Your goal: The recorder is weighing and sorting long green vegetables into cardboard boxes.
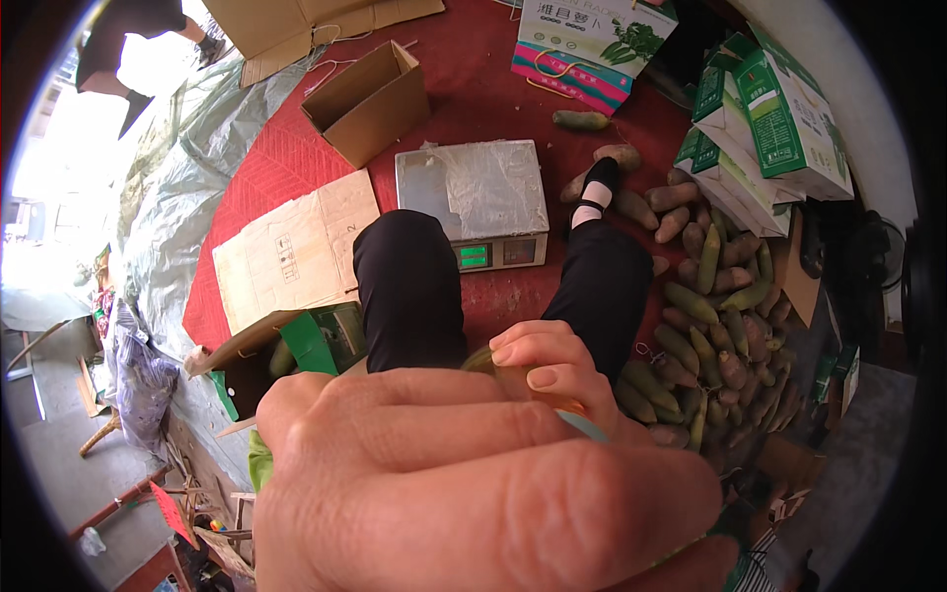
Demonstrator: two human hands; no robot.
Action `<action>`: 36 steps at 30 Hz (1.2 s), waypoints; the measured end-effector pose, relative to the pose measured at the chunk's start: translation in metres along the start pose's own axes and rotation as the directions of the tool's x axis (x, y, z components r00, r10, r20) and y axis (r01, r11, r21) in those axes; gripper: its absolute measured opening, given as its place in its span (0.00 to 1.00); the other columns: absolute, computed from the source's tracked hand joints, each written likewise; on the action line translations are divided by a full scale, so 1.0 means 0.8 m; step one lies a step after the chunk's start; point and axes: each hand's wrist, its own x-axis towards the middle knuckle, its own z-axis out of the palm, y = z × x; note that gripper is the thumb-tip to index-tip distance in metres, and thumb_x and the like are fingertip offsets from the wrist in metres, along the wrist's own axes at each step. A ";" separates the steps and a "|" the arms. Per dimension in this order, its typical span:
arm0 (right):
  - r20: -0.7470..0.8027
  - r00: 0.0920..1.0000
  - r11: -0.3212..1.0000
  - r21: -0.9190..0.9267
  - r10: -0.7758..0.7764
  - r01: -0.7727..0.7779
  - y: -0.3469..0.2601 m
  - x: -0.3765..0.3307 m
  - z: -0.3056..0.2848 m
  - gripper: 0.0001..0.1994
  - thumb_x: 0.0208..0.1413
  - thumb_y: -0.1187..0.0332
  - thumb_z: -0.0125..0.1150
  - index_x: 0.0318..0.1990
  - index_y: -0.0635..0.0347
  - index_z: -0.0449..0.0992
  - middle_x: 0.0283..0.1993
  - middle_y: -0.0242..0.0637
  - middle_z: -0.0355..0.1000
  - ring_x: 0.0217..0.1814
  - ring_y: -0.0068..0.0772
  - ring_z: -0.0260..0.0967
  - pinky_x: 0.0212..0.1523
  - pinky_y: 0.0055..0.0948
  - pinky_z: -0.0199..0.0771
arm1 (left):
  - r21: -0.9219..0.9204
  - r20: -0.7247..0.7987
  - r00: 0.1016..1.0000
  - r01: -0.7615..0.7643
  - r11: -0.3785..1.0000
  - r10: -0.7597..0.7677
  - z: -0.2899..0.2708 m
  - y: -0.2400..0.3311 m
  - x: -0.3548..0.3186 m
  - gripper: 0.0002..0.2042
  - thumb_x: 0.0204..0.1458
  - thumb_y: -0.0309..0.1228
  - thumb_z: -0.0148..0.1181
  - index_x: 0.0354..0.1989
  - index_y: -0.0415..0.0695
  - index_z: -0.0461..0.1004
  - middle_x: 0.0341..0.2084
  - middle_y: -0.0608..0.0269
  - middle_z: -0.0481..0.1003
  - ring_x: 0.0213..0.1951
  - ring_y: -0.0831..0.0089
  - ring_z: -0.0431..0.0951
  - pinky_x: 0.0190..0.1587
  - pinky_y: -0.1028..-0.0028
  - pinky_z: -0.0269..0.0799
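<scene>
My left hand (444,474) fills the lower middle, very close, its fingers bent and closed toward the right. Just beyond it my right hand (557,365) has its fingers curled in, pointing left. Between the hands show a small olive-coloured patch (479,361) and a pale blue strip (582,426); my left hand hides most of both, so what is gripped cannot be made out. Past my knees a metal-topped weighing scale (472,192) with a lit green display rests on red carpet.
Long green radishes (710,306) and reddish-brown roots (732,370) lie heaped at right, beside green-and-white cartons (779,118). An open brown box (370,107), a flat cardboard sheet (296,247) and a green-lined box (321,340) are at left. A person's legs (128,44) show at far left.
</scene>
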 end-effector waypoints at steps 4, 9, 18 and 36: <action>0.006 1.000 1.000 -0.010 0.012 -0.012 0.000 0.000 -0.001 0.31 0.41 0.64 0.73 0.53 0.65 0.67 0.53 0.52 0.67 0.53 0.51 0.65 0.53 0.47 0.67 | -0.006 0.000 1.000 0.004 1.000 -0.004 -0.001 -0.002 -0.001 0.16 0.47 0.27 0.64 0.42 0.30 0.75 0.31 0.49 0.77 0.27 0.64 0.77 0.29 0.75 0.72; 0.009 1.000 0.999 0.037 0.022 -0.023 0.006 -0.007 0.000 0.32 0.42 0.61 0.72 0.54 0.66 0.66 0.54 0.52 0.66 0.54 0.51 0.64 0.54 0.47 0.65 | -0.013 0.005 1.000 0.006 1.000 -0.006 0.003 -0.005 -0.004 0.16 0.47 0.27 0.64 0.43 0.29 0.74 0.31 0.49 0.77 0.27 0.63 0.77 0.29 0.74 0.72; 0.076 0.997 0.998 0.055 -0.016 0.011 0.036 -0.006 -0.012 0.36 0.41 0.55 0.73 0.57 0.63 0.65 0.57 0.48 0.63 0.58 0.48 0.61 0.57 0.46 0.60 | -0.064 0.007 0.999 0.033 0.997 -0.033 0.010 -0.012 -0.004 0.17 0.48 0.28 0.64 0.44 0.29 0.74 0.31 0.48 0.77 0.28 0.62 0.77 0.30 0.73 0.72; 0.106 0.892 0.898 -0.020 0.440 -0.441 0.063 -0.052 -0.022 0.47 0.29 0.66 0.78 0.62 0.57 0.59 0.58 0.40 0.60 0.62 0.41 0.58 0.61 0.38 0.58 | 0.421 0.150 0.959 0.157 0.893 -0.239 0.037 -0.014 -0.020 0.28 0.41 0.43 0.68 0.50 0.39 0.74 0.37 0.57 0.74 0.34 0.62 0.76 0.33 0.68 0.74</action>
